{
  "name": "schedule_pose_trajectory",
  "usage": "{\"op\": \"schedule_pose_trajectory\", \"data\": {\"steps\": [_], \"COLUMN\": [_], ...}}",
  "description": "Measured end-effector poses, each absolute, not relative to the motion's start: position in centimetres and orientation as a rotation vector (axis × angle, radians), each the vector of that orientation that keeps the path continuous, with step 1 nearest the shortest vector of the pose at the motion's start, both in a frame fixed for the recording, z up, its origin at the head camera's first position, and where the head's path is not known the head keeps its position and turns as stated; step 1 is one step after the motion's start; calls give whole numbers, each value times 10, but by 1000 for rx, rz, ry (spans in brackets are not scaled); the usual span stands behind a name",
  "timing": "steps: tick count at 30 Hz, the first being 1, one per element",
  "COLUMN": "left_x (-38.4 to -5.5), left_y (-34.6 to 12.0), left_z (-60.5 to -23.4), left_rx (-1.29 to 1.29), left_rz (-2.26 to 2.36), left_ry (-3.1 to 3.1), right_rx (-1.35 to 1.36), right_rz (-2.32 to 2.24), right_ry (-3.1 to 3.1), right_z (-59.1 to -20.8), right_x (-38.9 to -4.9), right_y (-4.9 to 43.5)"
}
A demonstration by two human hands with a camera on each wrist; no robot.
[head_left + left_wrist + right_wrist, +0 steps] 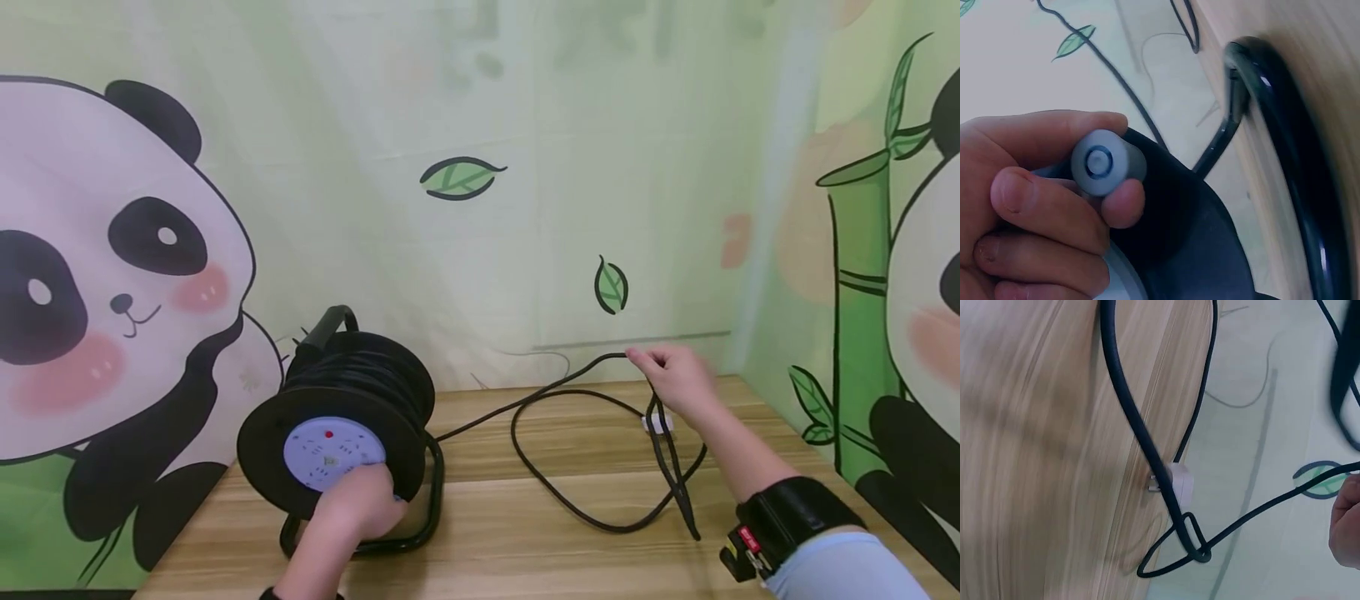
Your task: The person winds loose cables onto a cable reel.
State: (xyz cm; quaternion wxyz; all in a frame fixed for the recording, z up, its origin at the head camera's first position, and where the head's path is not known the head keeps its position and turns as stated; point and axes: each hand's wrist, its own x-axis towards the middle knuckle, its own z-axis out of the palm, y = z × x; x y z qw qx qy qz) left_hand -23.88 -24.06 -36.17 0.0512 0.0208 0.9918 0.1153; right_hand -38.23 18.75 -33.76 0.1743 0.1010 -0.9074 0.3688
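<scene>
A black cable reel [258,454] with a pale socket face [311,454] stands left of centre, cable wound round its drum. My left hand [360,500] is at the lower right of that face. In the left wrist view, its thumb and forefinger pinch a round grey knob [1099,164] on the reel. Off to the right, my raised right hand [678,379] pinches the black cable [603,360] that runs out from the reel. Loops of the cable hang below this hand and lie on the table. A white plug [1182,484] rests behind the hanging loops.
The reel stands on a black tubular frame [435,500] with a handle [322,333] above the drum. Under everything is a wood-grain table [525,575]. A printed cloth [465,275] with pandas and leaves rises behind and at the sides.
</scene>
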Motion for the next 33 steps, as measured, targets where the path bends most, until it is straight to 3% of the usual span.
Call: {"op": "schedule_pose_trajectory", "data": {"steps": [33], "left_x": [-233], "left_y": [-295], "left_z": [-386], "left_rx": [-73], "left_rz": [450], "left_ry": [2937], "right_rx": [433], "right_rz": [1212], "right_ry": [-2634], "right_z": [-358], "right_x": [-384], "right_y": [142]}}
